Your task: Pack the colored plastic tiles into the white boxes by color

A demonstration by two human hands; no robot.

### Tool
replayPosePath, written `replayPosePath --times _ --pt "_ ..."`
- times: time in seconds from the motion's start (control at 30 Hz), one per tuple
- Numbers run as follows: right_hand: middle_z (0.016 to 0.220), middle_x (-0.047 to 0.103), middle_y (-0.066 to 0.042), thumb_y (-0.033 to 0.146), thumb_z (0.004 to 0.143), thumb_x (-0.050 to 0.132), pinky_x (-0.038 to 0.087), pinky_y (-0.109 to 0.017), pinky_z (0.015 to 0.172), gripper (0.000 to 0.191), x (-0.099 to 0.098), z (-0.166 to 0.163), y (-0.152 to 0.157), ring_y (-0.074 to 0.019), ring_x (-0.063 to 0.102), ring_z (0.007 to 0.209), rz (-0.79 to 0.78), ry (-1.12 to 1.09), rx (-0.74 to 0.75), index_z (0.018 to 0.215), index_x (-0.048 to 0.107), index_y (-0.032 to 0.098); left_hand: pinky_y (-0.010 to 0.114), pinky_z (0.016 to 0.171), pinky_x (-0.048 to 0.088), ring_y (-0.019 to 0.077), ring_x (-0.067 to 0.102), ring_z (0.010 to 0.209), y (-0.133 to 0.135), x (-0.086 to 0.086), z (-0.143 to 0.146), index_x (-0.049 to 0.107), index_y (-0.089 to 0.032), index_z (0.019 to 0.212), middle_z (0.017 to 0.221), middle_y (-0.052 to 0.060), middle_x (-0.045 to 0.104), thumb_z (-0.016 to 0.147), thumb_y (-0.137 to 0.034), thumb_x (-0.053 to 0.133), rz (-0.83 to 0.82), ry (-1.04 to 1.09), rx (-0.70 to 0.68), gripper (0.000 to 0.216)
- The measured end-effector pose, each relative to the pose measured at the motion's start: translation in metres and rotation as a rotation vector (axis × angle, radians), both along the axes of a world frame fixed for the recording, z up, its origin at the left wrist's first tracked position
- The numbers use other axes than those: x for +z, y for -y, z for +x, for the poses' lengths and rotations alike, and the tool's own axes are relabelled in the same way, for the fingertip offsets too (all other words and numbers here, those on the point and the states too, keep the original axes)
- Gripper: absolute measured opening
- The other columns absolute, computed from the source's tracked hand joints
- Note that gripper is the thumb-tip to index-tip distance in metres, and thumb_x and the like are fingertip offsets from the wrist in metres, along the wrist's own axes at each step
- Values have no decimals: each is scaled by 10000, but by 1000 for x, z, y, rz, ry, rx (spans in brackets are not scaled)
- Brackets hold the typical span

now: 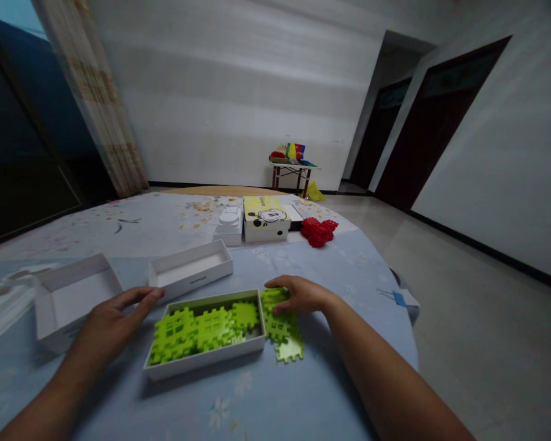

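Note:
A white shallow box (206, 358) lies open on the table, filled with green interlocking plastic building pieces (174, 331), some with window-like cut-outs. To its right, more green pieces (278, 327) lie overlapped on the cloth. My right hand (296, 294) closes over their far end, thumb on top and fingers partly hidden. At the box's far left corner is my left hand (119, 312), thumb and forefinger stretched forward with a small gap between them. Its fingertips are by the near edge of a white box lid (193, 269); contact is unclear.
At left stand another open white box (78, 294) and a clear plastic item (9, 300). Farther back are a white case (229, 223), a yellow cartoon box (266, 220) and red pieces (319, 231). A small side table (294, 165) stands by the wall.

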State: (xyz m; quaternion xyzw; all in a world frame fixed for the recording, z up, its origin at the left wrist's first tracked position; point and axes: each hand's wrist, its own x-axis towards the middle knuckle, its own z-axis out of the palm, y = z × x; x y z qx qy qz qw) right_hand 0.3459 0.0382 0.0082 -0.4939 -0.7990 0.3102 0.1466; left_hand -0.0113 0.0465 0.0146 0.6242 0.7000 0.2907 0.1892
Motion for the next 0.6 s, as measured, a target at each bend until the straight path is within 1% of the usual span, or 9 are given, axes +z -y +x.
replayPosePath --times 0.1,0.23,0.3,0.5,0.6 --pt "1219 589 -104 338 649 738 428 -361 937 644 -4 2 -2 -240 559 1082 -16 -45 -47 1243 546 180 301 775 466 243 635 891 1 -4 1 685 -241 906 937 21 721 678 -651 464 28 -31 -35 518" --pt "1113 635 -82 292 645 735 465 -343 857 592 -7 5 -4 -213 587 991 48 -72 -70 1205 572 193 271 760 472 215 643 850 2 -5 2 691 -234 893 914 8 727 729 -615 476 79 -46 -77 467" --pt "1111 632 -81 294 648 733 465 -337 851 569 -7 7 -4 -206 585 986 60 -72 -71 1188 584 193 269 757 472 213 646 845 4 -3 3 689 -230 899 909 6 728 743 -609 473 71 -46 -97 464" --pt "1140 615 -62 437 632 734 440 -350 891 555 -1 12 2 -220 568 1023 15 5 -9 1134 618 229 289 800 460 229 639 894 5 -1 4 691 -214 907 946 27 726 736 -599 488 63 -21 -111 468" --pt "1082 636 -70 481 655 705 450 -351 854 506 1 7 5 -226 581 979 47 33 -45 1075 644 205 287 801 456 230 635 918 4 -3 4 686 -215 921 966 23 723 744 -589 486 53 -10 -121 460"
